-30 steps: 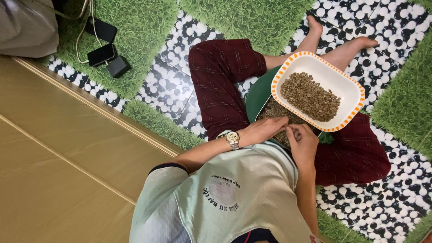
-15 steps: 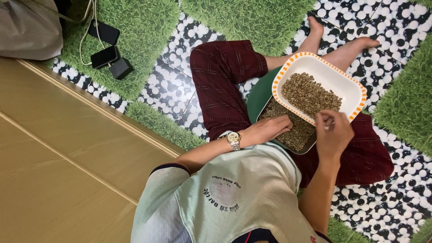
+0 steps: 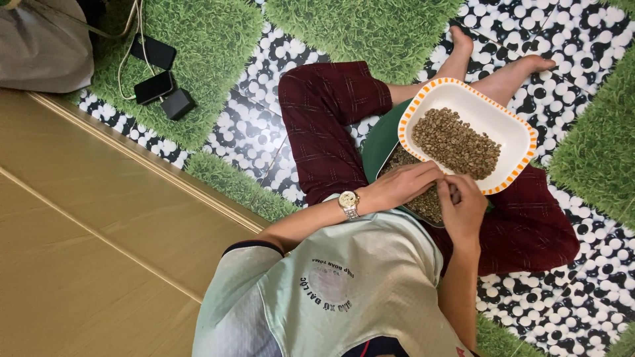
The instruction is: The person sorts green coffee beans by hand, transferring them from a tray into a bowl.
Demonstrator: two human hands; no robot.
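Green turf mat [image 3: 192,59], pebble-print floor [image 3: 562,277]

Right hand [image 3: 461,206] back from beside the white dish [image 3: 512,135] — now meeting left hand [image 3: 403,185] over the metal tray's beans [image 3: 430,201].

Most of the metal tray [image 3: 433,205] in the lap is covered by the white dish [image 3: 512,135] and by both hands; what is pinched in the right hand [image 3: 463,208] is too small to tell. The grey bag [image 3: 40,46] at upper left is cut off by the frame's edge.
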